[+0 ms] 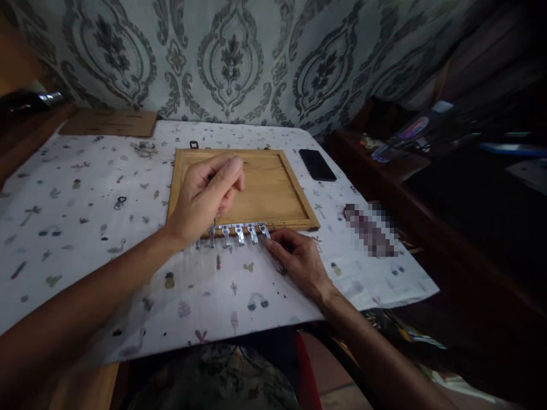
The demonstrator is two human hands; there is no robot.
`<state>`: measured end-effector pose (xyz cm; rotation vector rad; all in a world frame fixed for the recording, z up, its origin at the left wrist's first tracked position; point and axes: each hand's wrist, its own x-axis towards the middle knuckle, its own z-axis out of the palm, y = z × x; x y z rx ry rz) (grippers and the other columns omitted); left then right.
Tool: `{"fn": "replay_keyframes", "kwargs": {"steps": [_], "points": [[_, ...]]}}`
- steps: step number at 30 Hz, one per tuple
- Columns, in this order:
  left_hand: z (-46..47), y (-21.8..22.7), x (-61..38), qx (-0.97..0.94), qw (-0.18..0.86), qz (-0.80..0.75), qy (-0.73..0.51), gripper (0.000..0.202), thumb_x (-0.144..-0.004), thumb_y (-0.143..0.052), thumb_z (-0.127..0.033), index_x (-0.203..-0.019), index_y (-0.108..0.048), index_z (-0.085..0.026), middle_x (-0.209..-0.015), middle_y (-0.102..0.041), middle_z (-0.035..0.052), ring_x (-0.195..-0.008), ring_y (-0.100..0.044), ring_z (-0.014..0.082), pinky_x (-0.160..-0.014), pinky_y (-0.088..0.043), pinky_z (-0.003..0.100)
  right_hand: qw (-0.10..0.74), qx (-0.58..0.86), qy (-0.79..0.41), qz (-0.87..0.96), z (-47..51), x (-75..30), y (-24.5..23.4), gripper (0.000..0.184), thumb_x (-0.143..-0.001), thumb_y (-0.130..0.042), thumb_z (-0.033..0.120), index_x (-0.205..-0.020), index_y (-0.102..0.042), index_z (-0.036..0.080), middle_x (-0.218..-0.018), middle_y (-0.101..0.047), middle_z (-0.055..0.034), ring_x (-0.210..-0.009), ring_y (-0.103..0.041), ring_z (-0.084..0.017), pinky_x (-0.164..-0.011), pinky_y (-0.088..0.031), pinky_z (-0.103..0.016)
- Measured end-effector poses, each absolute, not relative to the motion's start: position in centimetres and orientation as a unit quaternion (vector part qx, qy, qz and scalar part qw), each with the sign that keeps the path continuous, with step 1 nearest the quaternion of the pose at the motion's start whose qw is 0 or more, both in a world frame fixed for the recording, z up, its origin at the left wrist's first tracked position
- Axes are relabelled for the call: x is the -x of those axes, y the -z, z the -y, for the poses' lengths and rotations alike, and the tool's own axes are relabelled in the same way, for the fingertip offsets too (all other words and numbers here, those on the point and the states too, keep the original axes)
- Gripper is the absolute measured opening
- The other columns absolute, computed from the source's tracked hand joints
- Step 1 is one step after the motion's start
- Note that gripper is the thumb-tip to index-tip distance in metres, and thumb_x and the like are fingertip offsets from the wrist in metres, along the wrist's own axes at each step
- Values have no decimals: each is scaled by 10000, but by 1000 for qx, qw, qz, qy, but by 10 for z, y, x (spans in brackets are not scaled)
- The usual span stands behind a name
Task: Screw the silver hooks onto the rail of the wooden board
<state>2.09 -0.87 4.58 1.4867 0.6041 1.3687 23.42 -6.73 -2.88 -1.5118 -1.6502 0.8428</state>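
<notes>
A wooden tray (273,188) lies on a table under a white patterned cloth (85,199). Along the tray's near edge sits a row of several small metal hooks (239,232). My left hand (205,199) hovers over the tray's near left corner, fingers curled in a pinch above the leftmost hook; what it holds is hidden. My right hand (299,259) rests on the cloth at the right end of the row, fingers bent and touching the last hook.
A black phone (317,164) lies right of the tray. A wooden board (109,122) sits at the back left by the patterned wall. A dark wooden bench (427,188) with clutter stands to the right, past the table's edge.
</notes>
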Motion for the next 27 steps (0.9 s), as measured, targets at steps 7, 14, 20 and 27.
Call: {"fn": "replay_keyframes", "kwargs": {"steps": [7,14,20,27], "points": [[18,-48,-10,-586,503,-235,-590,382,-932,-655,-470,-685,-565,-191,-460,-290,-92,-368,-212,47,-362,-187,201,371,586,-313,648,68,-234,28,309,-892,-608,453,-743,-664,188,-592,-555,16,-549,-454,-123,-538,-383,-282],[21,-62,2,-565,475,-222,-637,386,-893,-708,-468,-645,-588,-197,-435,-259,-88,-354,-176,45,-356,-146,213,373,565,-318,664,69,-235,24,446,-970,-493,506,-684,-625,190,-589,-575,-7,-546,-501,-128,-540,-396,-280],[15,-56,16,-538,449,-246,-670,384,-854,-737,-493,-644,-594,-204,-417,-243,-97,-346,-171,48,-358,-152,219,386,552,-307,672,68,-235,28,485,-966,-502,542,-654,-631,193,-572,-572,-10,-552,-513,-140,-537,-405,-278],[6,-49,27,-515,437,-279,-682,375,-853,-729,-461,-643,-562,-200,-414,-267,-100,-341,-194,42,-358,-172,201,495,589,-268,580,68,-239,24,569,-922,-510,679,-674,-645,185,-580,-590,-23,-513,-499,-140,-523,-409,-288]]}}
